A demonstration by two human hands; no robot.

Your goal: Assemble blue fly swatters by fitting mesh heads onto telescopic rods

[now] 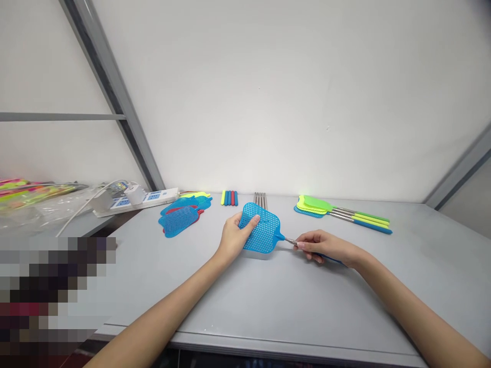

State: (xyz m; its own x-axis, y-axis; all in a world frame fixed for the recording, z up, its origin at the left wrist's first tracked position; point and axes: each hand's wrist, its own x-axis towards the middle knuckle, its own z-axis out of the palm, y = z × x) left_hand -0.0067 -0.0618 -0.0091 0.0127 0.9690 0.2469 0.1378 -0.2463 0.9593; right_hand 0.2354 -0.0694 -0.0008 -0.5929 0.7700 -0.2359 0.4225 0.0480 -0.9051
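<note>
A blue fly swatter [264, 227] is held above the middle of the table between my two hands. My left hand [235, 232] grips the left edge of its mesh head, thumb on top. My right hand [322, 246] is closed around the metal rod [290, 240] near the head; part of a blue handle shows beneath the palm. Behind the mesh head stand out several bare metal rods [261, 198]. To their left lies a row of coloured handle grips [229, 198] in yellow, blue and red.
Loose swatter heads [182, 221] overlap at the left. Several whole swatters [360, 219] lie stacked at the right back. A white power strip [153, 197] with plugs and a cable sits at the left edge, near plastic-bagged items [49, 197]. A wall rises behind the table [230, 301].
</note>
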